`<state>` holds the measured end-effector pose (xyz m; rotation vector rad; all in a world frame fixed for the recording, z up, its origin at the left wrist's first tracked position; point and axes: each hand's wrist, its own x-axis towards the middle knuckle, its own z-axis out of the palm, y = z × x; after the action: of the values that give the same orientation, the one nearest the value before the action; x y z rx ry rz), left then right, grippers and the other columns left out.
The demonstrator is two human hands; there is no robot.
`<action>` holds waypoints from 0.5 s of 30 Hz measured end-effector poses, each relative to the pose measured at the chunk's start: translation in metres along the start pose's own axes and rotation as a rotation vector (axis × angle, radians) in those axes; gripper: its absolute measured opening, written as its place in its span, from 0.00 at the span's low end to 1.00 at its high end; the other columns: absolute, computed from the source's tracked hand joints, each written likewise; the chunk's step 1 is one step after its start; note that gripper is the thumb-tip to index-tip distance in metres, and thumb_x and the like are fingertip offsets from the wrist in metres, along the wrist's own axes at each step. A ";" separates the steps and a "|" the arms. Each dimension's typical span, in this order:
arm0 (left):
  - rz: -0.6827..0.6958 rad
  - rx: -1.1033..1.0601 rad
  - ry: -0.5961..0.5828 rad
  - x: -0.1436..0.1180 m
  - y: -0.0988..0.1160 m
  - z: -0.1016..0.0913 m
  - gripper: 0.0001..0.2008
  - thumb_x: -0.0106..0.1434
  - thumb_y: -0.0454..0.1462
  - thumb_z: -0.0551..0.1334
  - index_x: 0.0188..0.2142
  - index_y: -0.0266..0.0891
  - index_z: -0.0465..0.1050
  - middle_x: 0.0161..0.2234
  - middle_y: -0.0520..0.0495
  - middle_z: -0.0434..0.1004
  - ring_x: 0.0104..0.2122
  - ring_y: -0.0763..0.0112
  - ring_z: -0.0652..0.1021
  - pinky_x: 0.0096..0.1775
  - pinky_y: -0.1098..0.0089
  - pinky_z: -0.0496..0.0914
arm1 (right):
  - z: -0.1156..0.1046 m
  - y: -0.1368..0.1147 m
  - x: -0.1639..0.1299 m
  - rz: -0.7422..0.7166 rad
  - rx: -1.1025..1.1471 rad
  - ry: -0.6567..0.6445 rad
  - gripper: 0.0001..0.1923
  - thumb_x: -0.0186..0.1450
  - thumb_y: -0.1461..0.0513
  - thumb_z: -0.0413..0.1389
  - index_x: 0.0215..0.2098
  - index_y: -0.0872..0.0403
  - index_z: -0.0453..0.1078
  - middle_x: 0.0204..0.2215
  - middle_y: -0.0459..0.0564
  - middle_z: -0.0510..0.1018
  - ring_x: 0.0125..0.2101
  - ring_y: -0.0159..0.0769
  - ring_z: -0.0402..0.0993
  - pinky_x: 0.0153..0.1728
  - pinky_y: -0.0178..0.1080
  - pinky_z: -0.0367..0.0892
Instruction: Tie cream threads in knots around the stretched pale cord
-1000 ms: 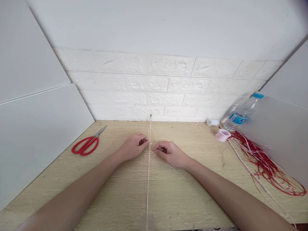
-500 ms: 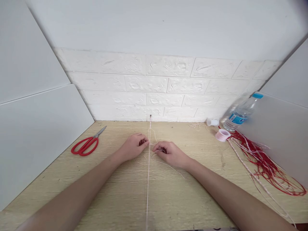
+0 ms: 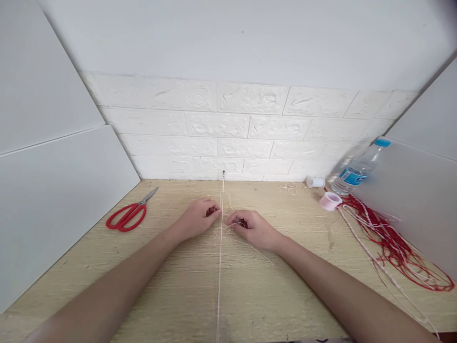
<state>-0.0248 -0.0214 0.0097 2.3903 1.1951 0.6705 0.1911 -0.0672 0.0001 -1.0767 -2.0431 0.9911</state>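
A pale pink cord runs taut from a small dark fixing low on the wall toward the near table edge. My left hand is just left of it, thumb and forefinger pinched on a thin cream thread. On the cord's right side, my right hand has its fingers curled and pinches the same thin thread. The thread makes a loop around the cord's upper part, and a loose tail trails to the right below my right hand.
Red-handled scissors lie at left. To the right are a pink thread spool, a white spool, a water bottle and a heap of red cords. White panels flank the table; a brick-patterned wall stands behind.
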 end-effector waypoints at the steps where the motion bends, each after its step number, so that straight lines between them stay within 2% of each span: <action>1: 0.001 0.001 0.000 0.000 0.000 0.000 0.14 0.64 0.45 0.54 0.30 0.40 0.72 0.27 0.49 0.69 0.30 0.68 0.69 0.34 0.67 0.63 | 0.000 0.000 0.000 0.000 0.003 -0.002 0.12 0.62 0.68 0.50 0.39 0.54 0.74 0.30 0.45 0.75 0.27 0.29 0.64 0.28 0.32 0.60; 15: -0.007 -0.015 0.002 0.000 0.000 -0.001 0.13 0.64 0.45 0.55 0.30 0.40 0.72 0.27 0.49 0.70 0.30 0.69 0.69 0.34 0.67 0.63 | 0.001 0.002 0.000 -0.003 0.001 -0.001 0.12 0.62 0.68 0.50 0.39 0.54 0.74 0.31 0.46 0.76 0.28 0.30 0.66 0.29 0.33 0.61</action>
<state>-0.0248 -0.0215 0.0104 2.3730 1.1948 0.6777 0.1914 -0.0662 -0.0021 -1.0728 -2.0435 0.9915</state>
